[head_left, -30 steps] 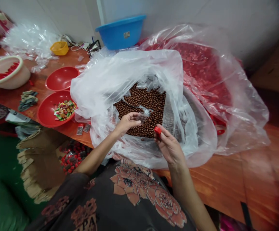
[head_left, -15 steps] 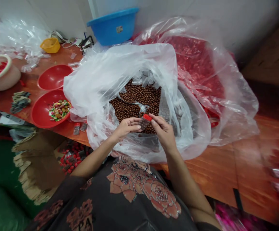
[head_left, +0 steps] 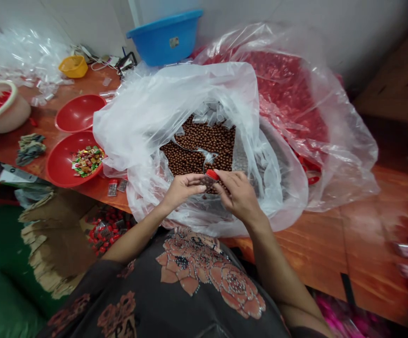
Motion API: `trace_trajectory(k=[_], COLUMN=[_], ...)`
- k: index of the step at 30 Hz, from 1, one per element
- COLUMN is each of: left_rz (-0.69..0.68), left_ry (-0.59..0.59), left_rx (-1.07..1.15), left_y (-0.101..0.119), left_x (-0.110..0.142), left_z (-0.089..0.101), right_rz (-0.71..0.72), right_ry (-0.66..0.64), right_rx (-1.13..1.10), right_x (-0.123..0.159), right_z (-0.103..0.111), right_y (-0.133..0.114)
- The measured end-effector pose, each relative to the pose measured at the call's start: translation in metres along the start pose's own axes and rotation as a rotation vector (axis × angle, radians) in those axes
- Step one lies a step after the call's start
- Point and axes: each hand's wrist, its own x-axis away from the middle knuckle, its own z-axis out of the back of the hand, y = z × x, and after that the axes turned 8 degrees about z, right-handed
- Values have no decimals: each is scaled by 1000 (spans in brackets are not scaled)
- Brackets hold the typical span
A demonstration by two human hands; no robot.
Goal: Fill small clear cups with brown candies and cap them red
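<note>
1. While the left hand (head_left: 182,190) grips a small, clear plastic container (head_left: 207,181) between thumb and fingers, the right hand (head_left: 241,195) has its fingers closed on the bright red plastic cap (head_left: 212,174).
2. Cap and container meet; whether they are fully joined, I cannot tell.
3. The container lies at the left fingertips, between both hands, over shiny brown balls (head_left: 193,148) in a whitish translucent plastic bag (head_left: 136,112).
4. Beyond them, clear uncapped containers (head_left: 211,115) remain; finished-looking red-capped ones (head_left: 105,232) fill part of a brown cardboard box (head_left: 54,237).
</note>
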Motion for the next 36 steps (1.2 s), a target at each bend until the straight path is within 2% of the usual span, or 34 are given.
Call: trace_trajectory(k=[6, 11, 14, 17, 19, 22, 26, 29, 31, 32, 36], left_rz=[-9, 151, 148, 115, 79, 31, 18, -9, -13, -5, 45], left_ry=[23, -13, 77, 133, 100, 62, -2, -46, -65, -72, -89], left_rx=[4, 283, 352, 344, 335, 342, 394, 458, 478, 480, 452], left_y=[1, -6, -11, -9, -4, 2, 4, 4, 5, 6, 5], left_x=[6, -4, -9, -6, -3, 1, 1, 0, 0, 0, 0], left_z=[-8, -27, -39, -40, -33, -19, -9, -8, -9, -9, -9], right_rz=[64, 120, 127, 45, -103, -317, -216, -193, -225, -259, -512], right_ry=[42, 97, 116, 4, -67, -139, -444, -550, -505, -440, 12], right_rx=[21, 2, -14, -156, -270, -175, 132, 207, 169, 125, -171], right_x=[2, 0, -1, 0, 1, 4, 5, 6, 6, 7, 1], right_z=[-11, -21, -25, -23, -20, -21, -33, -42, -44, -43, -33], right_y=[-2, -6, -10, -5, 5, 25, 36, 35, 36, 36, 31])
